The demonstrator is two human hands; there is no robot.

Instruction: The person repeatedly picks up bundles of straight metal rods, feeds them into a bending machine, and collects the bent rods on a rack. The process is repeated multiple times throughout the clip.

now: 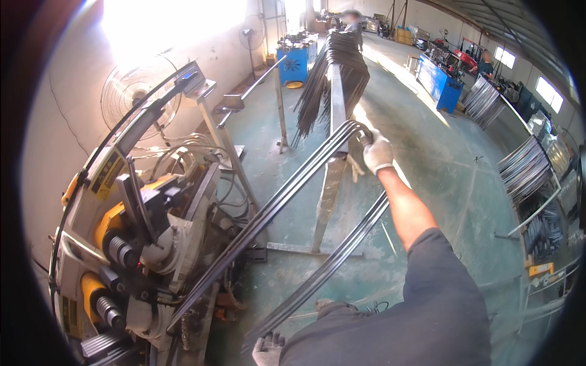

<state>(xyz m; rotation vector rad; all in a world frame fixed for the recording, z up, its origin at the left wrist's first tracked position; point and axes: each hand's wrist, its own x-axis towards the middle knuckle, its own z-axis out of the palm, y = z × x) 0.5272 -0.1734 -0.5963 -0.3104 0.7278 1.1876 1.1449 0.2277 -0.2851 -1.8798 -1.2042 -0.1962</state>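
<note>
Several bent metal rods [293,168] form a long, narrow U, its bend up at the end of a metal rack beam [337,100]. My right hand [378,152], in a pale glove, is closed around the rods at the bend, arm stretched forward. One set of legs slopes down left past the machine; the other runs below my right arm toward the lower edge. There my left hand [267,350], gloved with dark fingertips, has curled fingers against the lower rods; its grip is partly cut off. Many similar dark bent rods [339,61] hang farther along the beam.
A bending machine [122,244] with yellow parts and black rollers fills the left side. Behind it stands a fan [137,97]. A rack support post [326,201] rises ahead. Bundled rods [525,168] hang at right. Blue workbenches [438,82] and two other people are farther back.
</note>
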